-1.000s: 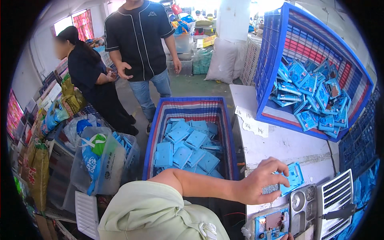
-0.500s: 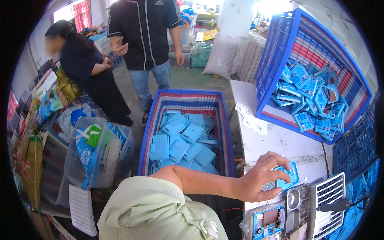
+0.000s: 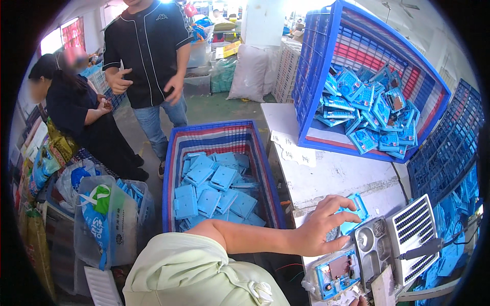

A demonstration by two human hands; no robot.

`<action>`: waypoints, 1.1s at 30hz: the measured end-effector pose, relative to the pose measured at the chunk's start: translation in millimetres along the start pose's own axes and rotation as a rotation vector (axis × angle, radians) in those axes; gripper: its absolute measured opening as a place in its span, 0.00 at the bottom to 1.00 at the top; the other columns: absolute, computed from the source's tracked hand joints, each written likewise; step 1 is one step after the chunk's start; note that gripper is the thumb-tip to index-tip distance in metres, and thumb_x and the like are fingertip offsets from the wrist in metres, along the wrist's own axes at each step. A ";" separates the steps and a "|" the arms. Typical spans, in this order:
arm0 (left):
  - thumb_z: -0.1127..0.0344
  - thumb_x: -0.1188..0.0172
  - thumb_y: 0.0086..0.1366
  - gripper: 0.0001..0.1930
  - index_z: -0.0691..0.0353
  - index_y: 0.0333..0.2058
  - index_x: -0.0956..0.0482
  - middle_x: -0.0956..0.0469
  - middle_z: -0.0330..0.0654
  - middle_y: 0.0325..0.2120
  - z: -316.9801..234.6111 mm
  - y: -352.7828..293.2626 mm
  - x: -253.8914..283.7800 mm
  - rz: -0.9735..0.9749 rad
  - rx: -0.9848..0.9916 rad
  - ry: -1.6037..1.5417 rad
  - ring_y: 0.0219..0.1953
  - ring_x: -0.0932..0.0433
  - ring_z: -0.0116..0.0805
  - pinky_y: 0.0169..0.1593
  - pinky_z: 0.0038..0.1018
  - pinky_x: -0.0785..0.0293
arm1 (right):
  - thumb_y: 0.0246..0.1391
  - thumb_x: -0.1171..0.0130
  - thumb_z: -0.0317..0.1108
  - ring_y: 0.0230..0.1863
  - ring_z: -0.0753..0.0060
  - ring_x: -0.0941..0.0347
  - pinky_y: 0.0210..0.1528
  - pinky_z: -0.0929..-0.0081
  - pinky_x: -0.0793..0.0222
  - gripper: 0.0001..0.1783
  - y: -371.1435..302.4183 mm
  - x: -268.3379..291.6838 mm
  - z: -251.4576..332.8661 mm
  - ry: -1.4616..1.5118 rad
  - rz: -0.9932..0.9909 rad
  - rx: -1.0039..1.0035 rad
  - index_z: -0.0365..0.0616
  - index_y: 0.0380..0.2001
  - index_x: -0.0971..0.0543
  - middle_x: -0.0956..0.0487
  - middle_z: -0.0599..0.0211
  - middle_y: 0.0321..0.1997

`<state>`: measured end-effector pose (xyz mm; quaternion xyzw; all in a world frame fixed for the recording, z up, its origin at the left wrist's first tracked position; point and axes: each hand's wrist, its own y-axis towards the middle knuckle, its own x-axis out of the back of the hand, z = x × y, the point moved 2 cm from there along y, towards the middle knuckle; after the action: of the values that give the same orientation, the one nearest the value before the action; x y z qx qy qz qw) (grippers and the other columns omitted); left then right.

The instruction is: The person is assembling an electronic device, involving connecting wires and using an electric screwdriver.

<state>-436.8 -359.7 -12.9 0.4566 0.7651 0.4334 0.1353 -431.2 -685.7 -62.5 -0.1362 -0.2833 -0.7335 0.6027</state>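
Observation:
My left hand (image 3: 319, 229) reaches across from the lower middle, fingers curved and apart over the white worktable. Its fingertips are beside a light-blue plastic casing (image 3: 360, 209); I cannot tell whether they touch it. Under the palm shows part of a small dish of metal bits (image 3: 333, 233). Just below sits a blue casing with a brown board and wires (image 3: 337, 273), in a holder. A metal compartment tray (image 3: 366, 239) with small parts stands beside it. Of my right hand (image 3: 359, 301) only fingertips show at the lower edge, near the holder.
A large crate (image 3: 168, 173) of blue casings stands left of the table. A tilted blue crate (image 3: 311, 92) of casings rests on the table's far end. A white rack with black rows (image 3: 416, 229) and a dark-handled tool (image 3: 421, 249) lie right. Two people (image 3: 148, 66) stand beyond.
The view has shifted, so most things sit farther left. Fingertips of my right hand now show at the lower edge. The standing person's hands have moved; my left hand stays near the casing.

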 end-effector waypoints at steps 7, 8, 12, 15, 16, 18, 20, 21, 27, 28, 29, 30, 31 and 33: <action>0.65 0.36 0.62 0.28 0.59 0.61 0.28 0.34 0.50 0.59 4.1 -1.3 1.2 0.001 0.001 0.029 0.64 0.38 0.49 0.66 0.45 0.42 | 0.66 0.39 0.35 0.46 0.66 0.22 0.44 0.68 0.25 0.17 -6.0 -1.3 -0.7 -0.029 0.025 0.068 0.34 0.52 0.20 0.18 0.51 0.49; 0.65 0.35 0.61 0.29 0.60 0.62 0.29 0.34 0.50 0.59 4.8 0.9 0.2 0.016 -0.009 0.030 0.64 0.38 0.50 0.67 0.44 0.41 | 0.66 0.39 0.34 0.43 0.68 0.22 0.39 0.70 0.25 0.17 -3.3 -3.3 -17.0 0.063 0.004 0.088 0.33 0.52 0.20 0.17 0.51 0.48; 0.65 0.33 0.58 0.32 0.63 0.61 0.28 0.32 0.55 0.59 5.8 5.7 10.9 0.035 0.000 0.081 0.60 0.32 0.52 0.64 0.42 0.36 | 0.58 0.38 0.27 0.38 0.65 0.26 0.45 0.67 0.30 0.08 9.7 -14.0 -10.7 0.049 -0.114 0.298 0.33 0.38 0.18 0.19 0.60 0.37; 0.65 0.32 0.57 0.32 0.66 0.60 0.28 0.32 0.58 0.58 4.9 7.6 11.2 0.029 0.052 0.125 0.60 0.32 0.54 0.63 0.44 0.35 | 0.52 0.36 0.24 0.36 0.70 0.27 0.42 0.71 0.32 0.10 9.9 -13.2 16.5 0.053 -0.114 0.312 0.35 0.39 0.17 0.21 0.63 0.33; 0.65 0.33 0.57 0.31 0.68 0.60 0.29 0.32 0.58 0.58 9.9 6.6 6.8 0.029 0.013 0.137 0.60 0.32 0.54 0.64 0.44 0.36 | 0.51 0.35 0.24 0.35 0.70 0.27 0.42 0.71 0.32 0.10 9.9 -10.0 16.1 0.051 -0.124 0.309 0.36 0.39 0.17 0.22 0.63 0.32; 0.67 0.34 0.57 0.32 0.69 0.60 0.30 0.33 0.59 0.58 12.1 5.3 -4.9 0.049 0.018 0.110 0.60 0.33 0.54 0.64 0.43 0.37 | 0.49 0.33 0.24 0.33 0.69 0.27 0.40 0.71 0.32 0.11 8.8 -2.3 15.2 0.048 -0.147 0.313 0.38 0.38 0.17 0.23 0.64 0.29; 0.67 0.35 0.58 0.32 0.70 0.61 0.30 0.34 0.59 0.58 14.2 0.8 -16.8 0.059 0.030 0.060 0.60 0.33 0.54 0.65 0.43 0.38 | 0.48 0.31 0.25 0.33 0.68 0.27 0.39 0.71 0.32 0.11 2.6 6.6 12.0 0.007 -0.169 0.308 0.38 0.38 0.16 0.22 0.63 0.29; 0.67 0.35 0.58 0.32 0.71 0.61 0.31 0.34 0.59 0.58 12.9 1.2 -16.8 0.050 0.025 0.053 0.60 0.33 0.54 0.66 0.43 0.38 | 0.48 0.31 0.25 0.33 0.68 0.27 0.39 0.71 0.32 0.12 0.9 9.3 13.5 0.014 -0.166 0.296 0.39 0.38 0.16 0.22 0.64 0.28; 0.59 0.39 0.62 0.38 0.69 0.68 0.38 0.40 0.54 0.66 6.5 -6.8 -23.9 0.062 0.070 -0.023 0.68 0.41 0.46 0.68 0.42 0.46 | 0.48 0.29 0.26 0.33 0.68 0.27 0.39 0.71 0.31 0.12 -15.9 34.4 27.1 -0.001 -0.243 0.302 0.40 0.38 0.15 0.20 0.64 0.30; 0.59 0.39 0.62 0.38 0.69 0.68 0.38 0.40 0.54 0.66 2.9 -6.3 -23.3 0.063 0.067 -0.029 0.69 0.41 0.46 0.68 0.42 0.46 | 0.49 0.29 0.27 0.33 0.68 0.27 0.39 0.71 0.31 0.12 -19.3 37.9 26.1 -0.028 -0.258 0.314 0.40 0.39 0.15 0.18 0.64 0.31; 0.59 0.40 0.62 0.38 0.68 0.69 0.39 0.40 0.54 0.66 1.4 -6.5 -21.5 0.066 0.068 -0.032 0.69 0.41 0.46 0.68 0.43 0.46 | 0.49 0.29 0.27 0.33 0.69 0.27 0.39 0.71 0.31 0.12 -23.1 40.3 27.7 -0.035 -0.273 0.314 0.40 0.39 0.15 0.18 0.64 0.31; 0.59 0.40 0.62 0.38 0.68 0.69 0.40 0.41 0.54 0.67 2.1 -6.5 -19.4 0.072 0.068 -0.046 0.69 0.42 0.46 0.68 0.43 0.47 | 0.49 0.29 0.27 0.33 0.69 0.27 0.39 0.72 0.31 0.12 -25.7 42.3 29.9 -0.040 -0.285 0.316 0.40 0.39 0.15 0.18 0.64 0.31; 0.62 0.40 0.62 0.38 0.69 0.69 0.40 0.41 0.55 0.66 -0.8 -5.4 -18.7 0.074 0.058 -0.062 0.69 0.42 0.48 0.70 0.43 0.48 | 0.49 0.29 0.27 0.33 0.69 0.27 0.39 0.72 0.31 0.12 -28.2 43.7 32.0 -0.045 -0.295 0.319 0.40 0.39 0.15 0.18 0.65 0.31; 0.69 0.40 0.60 0.38 0.72 0.69 0.41 0.43 0.59 0.64 -6.9 -4.2 -14.1 0.067 0.046 -0.088 0.68 0.42 0.51 0.72 0.43 0.50 | 0.49 0.29 0.27 0.33 0.69 0.27 0.39 0.72 0.31 0.13 -33.1 44.9 34.4 -0.040 -0.301 0.325 0.40 0.40 0.15 0.18 0.65 0.30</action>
<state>-435.8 -375.7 -14.8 0.5035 0.7525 0.3994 0.1436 -478.4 -698.3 -18.8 -0.0081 -0.4268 -0.7571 0.4946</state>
